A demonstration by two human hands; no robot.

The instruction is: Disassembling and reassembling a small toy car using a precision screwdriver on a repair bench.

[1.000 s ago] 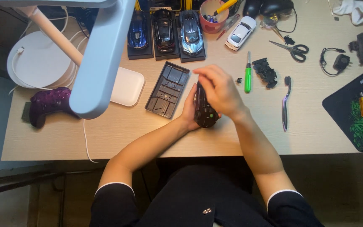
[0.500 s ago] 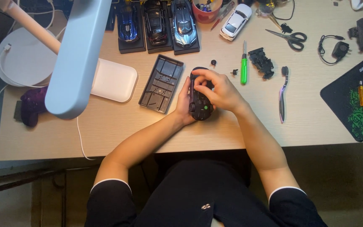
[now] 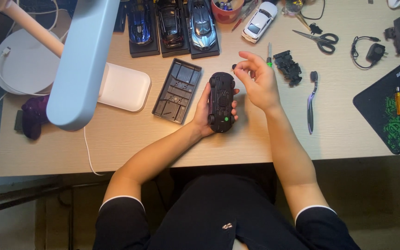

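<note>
the left hand (image 3: 205, 111) has its grip clenched around a black toy car chassis (image 3: 221, 102), underside up, fingers wrapped along both long sides and the thumb near the rear end by a small green dot. the chassis sits just above the wooden desk (image 3: 130, 139), near its front edge. the right hand (image 3: 258, 83) hovers just beside the front of the chassis, fingertips pinched together on what looks like a tiny dark part; it is too small to name. the chassis looks like stiff, light plastic, likely a little slick, so holding it by the long sides as now seems the safest way; the wheels and small fittings would probably be the fragile spots. just left of the left hand lies a dark plastic tray (image 3: 178, 90). beyond the right hand are a green-handled screwdriver (image 3: 269, 54), a black mechanical part (image 3: 288, 67) and scissors (image 3: 318, 39). three model cars on stands (image 3: 172, 25) and a white car body (image 3: 259, 21) stand along the far edge.
</note>
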